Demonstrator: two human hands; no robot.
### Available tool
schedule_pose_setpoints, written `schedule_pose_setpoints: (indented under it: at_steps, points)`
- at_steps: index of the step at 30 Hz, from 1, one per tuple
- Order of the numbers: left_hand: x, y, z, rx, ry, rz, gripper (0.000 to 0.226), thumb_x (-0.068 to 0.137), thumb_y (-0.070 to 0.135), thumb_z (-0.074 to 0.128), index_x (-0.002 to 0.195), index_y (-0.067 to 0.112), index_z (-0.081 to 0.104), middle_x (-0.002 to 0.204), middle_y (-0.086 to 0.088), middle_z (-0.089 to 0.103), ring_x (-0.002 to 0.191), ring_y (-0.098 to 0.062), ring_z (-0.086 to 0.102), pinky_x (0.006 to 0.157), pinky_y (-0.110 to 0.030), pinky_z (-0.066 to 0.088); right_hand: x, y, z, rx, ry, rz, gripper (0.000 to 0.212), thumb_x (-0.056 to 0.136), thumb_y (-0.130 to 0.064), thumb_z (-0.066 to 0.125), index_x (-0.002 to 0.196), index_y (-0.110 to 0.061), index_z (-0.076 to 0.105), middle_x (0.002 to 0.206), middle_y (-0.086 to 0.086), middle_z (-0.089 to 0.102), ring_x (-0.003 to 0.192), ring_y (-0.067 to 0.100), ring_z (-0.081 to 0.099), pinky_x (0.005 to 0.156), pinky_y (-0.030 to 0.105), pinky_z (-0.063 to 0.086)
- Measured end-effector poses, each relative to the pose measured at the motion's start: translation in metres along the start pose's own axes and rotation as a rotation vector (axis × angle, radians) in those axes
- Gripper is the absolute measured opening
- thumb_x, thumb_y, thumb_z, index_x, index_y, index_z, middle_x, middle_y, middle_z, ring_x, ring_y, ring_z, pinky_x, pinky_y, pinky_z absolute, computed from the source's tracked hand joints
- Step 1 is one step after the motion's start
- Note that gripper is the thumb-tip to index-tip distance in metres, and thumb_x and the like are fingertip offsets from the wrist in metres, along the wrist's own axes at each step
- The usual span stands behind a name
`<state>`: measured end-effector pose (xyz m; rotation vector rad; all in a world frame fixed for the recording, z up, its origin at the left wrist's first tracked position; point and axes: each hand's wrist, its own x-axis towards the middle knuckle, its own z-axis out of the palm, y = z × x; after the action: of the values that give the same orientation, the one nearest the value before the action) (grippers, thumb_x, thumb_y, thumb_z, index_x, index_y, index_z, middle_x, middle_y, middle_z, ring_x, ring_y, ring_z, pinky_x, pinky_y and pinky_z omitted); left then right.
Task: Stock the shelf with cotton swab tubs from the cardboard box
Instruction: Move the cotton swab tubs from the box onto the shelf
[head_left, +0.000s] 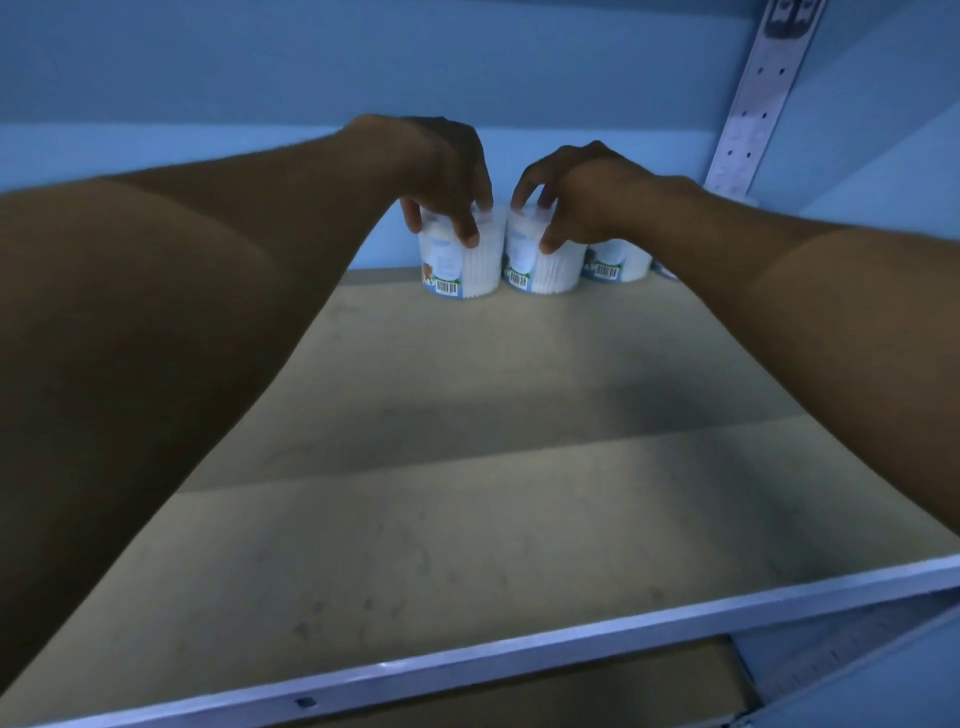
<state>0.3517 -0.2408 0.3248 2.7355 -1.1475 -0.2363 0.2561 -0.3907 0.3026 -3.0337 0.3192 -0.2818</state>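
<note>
Hands (447, 171) (571, 192) each grip a cotton swab tub (460, 260) (543, 260) at the shelf's (467, 519) far edge beside a third tub (615, 262); most space remains unfilled.

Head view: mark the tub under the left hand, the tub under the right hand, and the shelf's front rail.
left-hand tub (460, 270): head view, on its clear side wall beside the label.
right-hand tub (545, 270): head view, on its side wall below the fingers.
front rail (519, 644): head view, mid-length on the metal edge.
</note>
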Motion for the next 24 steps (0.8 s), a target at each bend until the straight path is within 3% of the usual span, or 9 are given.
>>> schedule_pose_setpoints:
  at_steps: [6,12,17,20,24]
  points:
    - [0.006,-0.002,-0.001,-0.021,0.008,0.007,0.05,0.076,0.019,0.085,0.124,0.018,0.069,0.123,-0.008,0.065,0.084,-0.036,0.071,0.077,-0.044,0.061,0.007,0.004,-0.001,-0.004,-0.008,-0.015,0.053,0.079,-0.018,0.083,0.126,-0.034,0.062,0.133,0.001,0.055,0.12,0.023,0.052,0.099,0.036,0.047]
    - [0.007,0.0,-0.002,-0.029,-0.01,0.004,0.047,0.075,0.015,0.085,0.121,0.016,0.07,0.123,-0.009,0.065,0.094,-0.039,0.067,0.072,-0.043,0.061,0.011,0.006,-0.001,-0.001,-0.026,-0.021,0.055,0.079,-0.018,0.083,0.127,-0.033,0.061,0.132,-0.001,0.056,0.113,0.019,0.054,0.093,0.033,0.047]
    - [0.006,0.001,-0.001,0.015,0.001,0.003,0.052,0.081,0.017,0.08,0.13,0.017,0.063,0.132,-0.007,0.06,0.094,-0.035,0.066,0.075,-0.041,0.06,0.013,0.008,-0.005,0.019,-0.071,-0.01,0.057,0.079,-0.021,0.084,0.129,-0.033,0.059,0.133,-0.001,0.056,0.116,0.02,0.054,0.09,0.03,0.045]
    - [0.002,0.001,0.002,0.033,0.019,-0.003,0.059,0.084,0.026,0.078,0.139,0.022,0.055,0.141,-0.005,0.053,0.11,-0.034,0.062,0.086,-0.042,0.058,0.01,0.009,-0.004,0.031,-0.069,-0.014,0.063,0.079,-0.025,0.083,0.135,-0.034,0.056,0.14,0.0,0.051,0.124,0.021,0.05,0.093,0.03,0.042]
    - [-0.014,-0.005,0.004,0.183,0.095,0.002,0.075,0.082,0.046,0.074,0.147,0.031,0.043,0.153,0.001,0.04,0.131,-0.029,0.05,0.106,-0.042,0.044,-0.003,0.006,-0.003,0.004,-0.085,-0.034,0.079,0.079,-0.029,0.083,0.147,-0.033,0.043,0.15,0.007,0.04,0.135,0.027,0.041,0.105,0.037,0.039]
